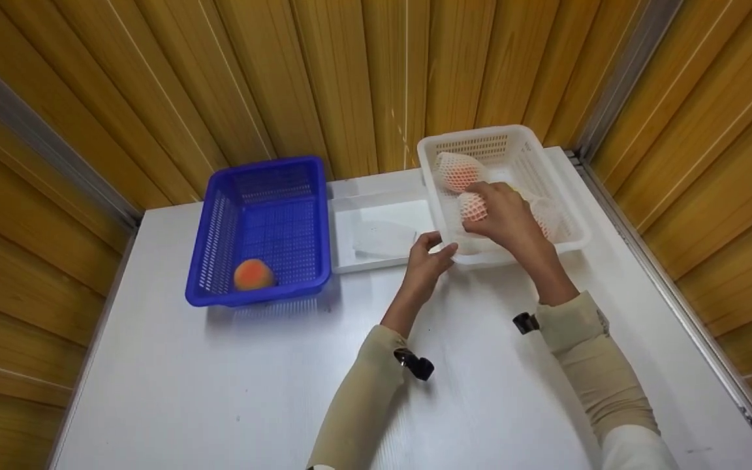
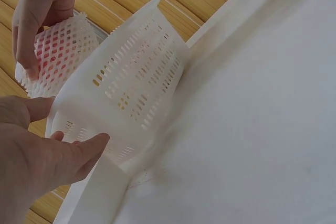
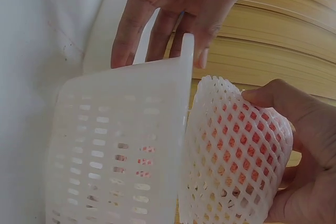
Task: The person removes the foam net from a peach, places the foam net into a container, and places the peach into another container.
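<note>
My right hand [image 1: 505,215] holds a peach in a white foam net [image 3: 236,150] above the front left part of the white basket [image 1: 480,259]. Its thumb and fingers curl round the net, and red skin shows through the mesh. With thumb inside the rim and fingers against the outer wall, my left hand [image 1: 425,264] grips the basket near its front left corner. Inside the basket lie another netted peach [image 1: 461,171] at the back left and one more netted fruit [image 1: 544,219] at the right, partly hidden behind my right hand.
A blue basket [image 1: 284,292] stands to the left, with a bare peach [image 1: 254,275] in its front left corner. Between the baskets sits a shallow white tray [image 1: 376,266] with a flat white piece [image 1: 382,239] in it. Wood-patterned walls enclose the table [image 1: 271,391].
</note>
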